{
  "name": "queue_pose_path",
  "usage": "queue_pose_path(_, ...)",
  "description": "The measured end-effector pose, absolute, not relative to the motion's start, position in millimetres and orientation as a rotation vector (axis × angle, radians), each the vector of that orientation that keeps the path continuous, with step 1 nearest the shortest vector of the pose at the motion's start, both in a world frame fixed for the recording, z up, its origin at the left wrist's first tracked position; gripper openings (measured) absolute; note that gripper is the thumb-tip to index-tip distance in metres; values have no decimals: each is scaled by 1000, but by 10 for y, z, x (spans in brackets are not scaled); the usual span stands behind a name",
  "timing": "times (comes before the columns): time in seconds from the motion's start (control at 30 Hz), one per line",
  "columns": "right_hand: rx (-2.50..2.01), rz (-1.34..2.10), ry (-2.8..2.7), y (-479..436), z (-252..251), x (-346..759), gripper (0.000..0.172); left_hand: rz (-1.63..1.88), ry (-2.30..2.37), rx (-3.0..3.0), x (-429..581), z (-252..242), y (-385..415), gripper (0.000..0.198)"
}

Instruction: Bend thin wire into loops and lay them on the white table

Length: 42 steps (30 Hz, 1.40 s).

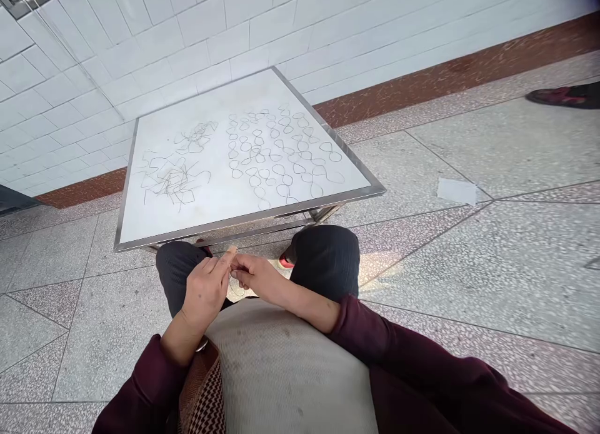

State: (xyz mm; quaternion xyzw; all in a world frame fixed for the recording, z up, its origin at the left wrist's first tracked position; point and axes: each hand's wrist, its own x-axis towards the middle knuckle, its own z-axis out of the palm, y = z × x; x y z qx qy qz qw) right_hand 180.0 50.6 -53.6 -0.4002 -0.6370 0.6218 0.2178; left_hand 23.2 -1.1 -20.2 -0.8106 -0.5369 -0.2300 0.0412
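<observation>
My left hand (206,289) and my right hand (260,277) meet above my lap, their fingers closed together around a thin dark wire (237,294). Part of that wire hangs as a curved loop below the fingertips; the rest is hidden in the grip. Ahead of my knees stands a white-topped table (210,218) with a metal rim. A tangle of loose bent wires (174,182) lies on its left half, and a smaller pile (197,136) sits farther back. Across the right half, several wires twisted into figure-eight loops (284,177) are spread in rough rows.
A white tiled wall (215,52) runs behind the table. On the speckled floor at right lies a white sheet (456,191). A dark shoe of another person (562,96) shows at the far right. My knees (328,259) are close to the table's near edge.
</observation>
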Motion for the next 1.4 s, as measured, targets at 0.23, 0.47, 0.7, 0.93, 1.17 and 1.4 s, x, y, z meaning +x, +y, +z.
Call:
queue_pose_path(0.23, -1114, 1780, -1694, 503, -547, 1800, 8, -859, -1822, -2644, 158, -292, 35, 46)
queue_pose_path(0.47, -1089, 1820, -1507, 498, -559, 1850, 11, -1919, -2447, -2374, 120, -311, -52, 54)
queue_pose_path(0.7, -1073, 1782, -1641, 395, -519, 1860, 7, -2195, -2487, -2226, 198, -326, -141, 39)
queue_pose_path(0.93, -1071, 1801, -1728, 269, -522, 1846, 10, -2115, -2515, -2217, 181, -336, -197, 35)
queue_pose_path(1.17, -1064, 1735, -1402, 267, -630, 1795, 26, -2615, -2446, -1954, 290, -507, -242, 56)
queue_pose_path(1.4, -966, 1703, -1331, 186, -545, 1696, 27, -3188, -2477, -1414, 476, -538, -296, 51)
